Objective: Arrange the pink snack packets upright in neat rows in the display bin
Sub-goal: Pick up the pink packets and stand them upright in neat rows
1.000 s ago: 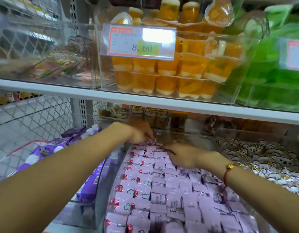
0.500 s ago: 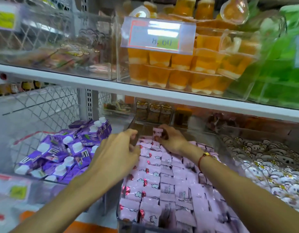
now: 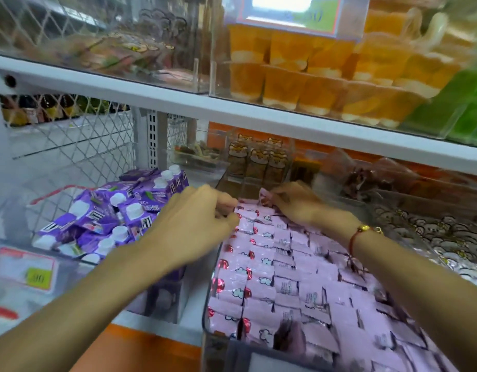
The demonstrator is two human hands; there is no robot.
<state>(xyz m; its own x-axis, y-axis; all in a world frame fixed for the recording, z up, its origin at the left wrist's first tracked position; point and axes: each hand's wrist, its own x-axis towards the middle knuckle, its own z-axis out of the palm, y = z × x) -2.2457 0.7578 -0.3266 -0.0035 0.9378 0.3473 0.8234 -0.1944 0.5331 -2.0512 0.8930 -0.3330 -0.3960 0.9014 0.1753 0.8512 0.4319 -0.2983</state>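
Note:
Several rows of pink snack packets (image 3: 280, 280) fill the clear display bin (image 3: 208, 304) on the lower shelf, most standing upright. At the bin's far end my right hand (image 3: 293, 204) pinches one pink packet (image 3: 264, 197) that sticks up above the rows. My left hand (image 3: 197, 224) sits at the bin's far left corner, fingers curled against the packets of the left row; whether it grips one is hidden by the knuckles.
A clear bin of purple drink cartons (image 3: 106, 218) stands to the left. Silver cartoon-print packets (image 3: 444, 237) fill the bin on the right. A white shelf (image 3: 259, 114) with orange jelly cups (image 3: 312, 76) hangs low overhead. Small bear-print boxes (image 3: 259, 159) stand behind the pink bin.
The view has shifted right and closer. My left hand has come back to the bin's far left corner. My right hand still pinches a packet at the far end, now slightly lower.

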